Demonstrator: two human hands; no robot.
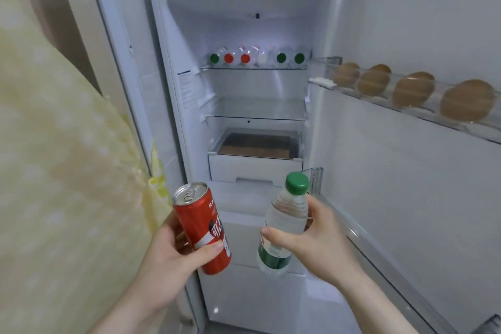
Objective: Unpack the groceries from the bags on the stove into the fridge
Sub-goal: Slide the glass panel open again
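I stand in front of the open fridge (244,22). My left hand (168,255) grips a red soda can (202,228), held upright and tilted slightly. My right hand (311,241) grips a clear water bottle (284,219) with a green cap and green label. Both are held at the height of the fridge's lower drawers. On the upper glass shelf (253,68) lie several bottles (257,58) on their sides, green and red caps facing me. The bags and stove are out of sight.
The fridge door (406,198) stands open at the right, with brown eggs (412,92) in its upper rack. A second glass shelf (254,118) and a white drawer (254,168) sit below. A yellow patterned curtain (54,171) hangs at the left.
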